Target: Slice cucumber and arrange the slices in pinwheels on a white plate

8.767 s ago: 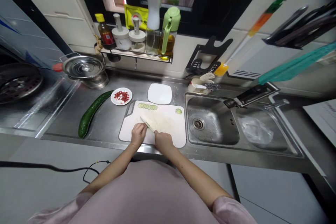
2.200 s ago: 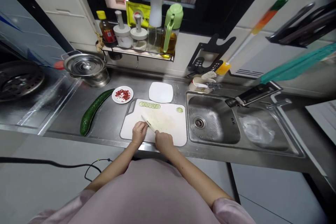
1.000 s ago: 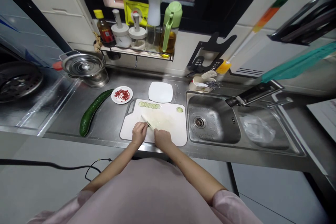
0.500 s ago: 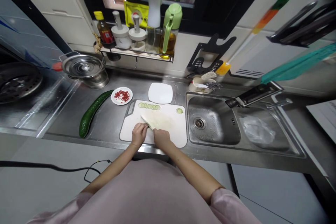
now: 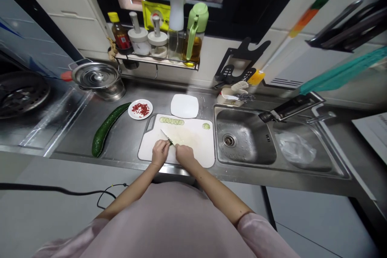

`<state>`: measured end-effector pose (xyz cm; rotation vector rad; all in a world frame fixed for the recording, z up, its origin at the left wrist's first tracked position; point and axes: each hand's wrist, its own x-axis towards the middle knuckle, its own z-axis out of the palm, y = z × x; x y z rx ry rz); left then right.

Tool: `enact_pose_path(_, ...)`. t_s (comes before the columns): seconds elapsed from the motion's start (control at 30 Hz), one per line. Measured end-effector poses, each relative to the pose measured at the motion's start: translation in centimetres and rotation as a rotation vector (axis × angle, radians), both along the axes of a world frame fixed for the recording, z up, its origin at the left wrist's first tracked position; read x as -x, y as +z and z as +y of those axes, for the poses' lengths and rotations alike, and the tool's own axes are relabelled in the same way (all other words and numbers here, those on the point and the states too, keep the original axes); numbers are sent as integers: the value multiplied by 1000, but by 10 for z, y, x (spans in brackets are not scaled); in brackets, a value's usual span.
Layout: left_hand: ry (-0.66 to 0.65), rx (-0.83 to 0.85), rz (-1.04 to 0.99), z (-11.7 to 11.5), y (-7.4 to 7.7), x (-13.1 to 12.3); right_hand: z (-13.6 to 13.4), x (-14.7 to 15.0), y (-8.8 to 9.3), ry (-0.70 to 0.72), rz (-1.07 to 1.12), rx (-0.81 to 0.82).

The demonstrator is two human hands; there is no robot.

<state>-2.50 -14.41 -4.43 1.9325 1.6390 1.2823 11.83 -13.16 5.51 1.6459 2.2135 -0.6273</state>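
My right hand [image 5: 185,156] is closed round the handle of a knife [image 5: 166,135], its thin blade slanting up and left over the white cutting board [image 5: 196,154]. Close by on the left, my left hand [image 5: 160,153] has its fingers bunched at the blade. They pinch a small piece of cucumber [image 5: 171,143], of which only a bit of green shows. An overlapping row of pale cucumber slices [image 5: 171,121] lies along the board's far edge. A small heap of slices [image 5: 206,126] sits in the far right corner.
Left of the board lie a whole cucumber [image 5: 109,129] and a plate [image 5: 130,115] of chopped red bits. A white square plate [image 5: 184,106] stands behind it. The sink [image 5: 246,157] borders the board's right side. A lidded steel pot [image 5: 113,92] stands back left.
The knife and my right hand have shifted slightly left, toward my left hand. The slices and plates stay where they were; the whole view has moved a little.
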Motion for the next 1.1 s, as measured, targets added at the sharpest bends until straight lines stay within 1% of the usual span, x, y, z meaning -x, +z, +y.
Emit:
enact_pose_path(0.1, 3, 1, -31, 0, 3, 0, -4, -6, 1, -18, 8, -20)
enact_pose_path(0.2, 21, 6, -78, -1, 5, 0, -11, -19, 3, -55, -13, -65)
enact_pose_path(0.27, 66, 13, -115, -1, 7, 0, -15, -30, 6, -84, -49, -103)
enact_pose_path(0.43, 254, 49, -230, 5, 14, -1, -18, -56, 11, -145, -124, -187)
enact_pose_path(0.5, 287, 58, -231, 9, 21, -2, -18, -63, 10, -164, -132, -225)
enact_pose_path(0.57, 273, 74, -184, 15, 28, -5, -19, -69, 9, -173, -136, -267)
enact_pose_path(0.67, 159, 158, -50, 23, 42, -10, -22, -74, 5, -161, -135, -340)
enact_pose_path(0.77, -11, 262, 81, 32, 57, -18, -26, -80, 2, -129, -122, -410)
enact_pose_path(0.87, -172, 333, 180, 43, 68, -24, -29, -85, 0, -96, -106, -458)
enact_pose_path(0.93, -298, 378, 224, 52, 73, -27, -31, -88, 0, -77, -98, -476)
enact_pose_path(1.03, -487, 438, 236, 65, 76, -30, -34, -91, 1, -52, -91, -490)
enact_pose_path(1.1, -570, 460, 204, 73, 75, -33, -36, -93, 2, -48, -88, -494)
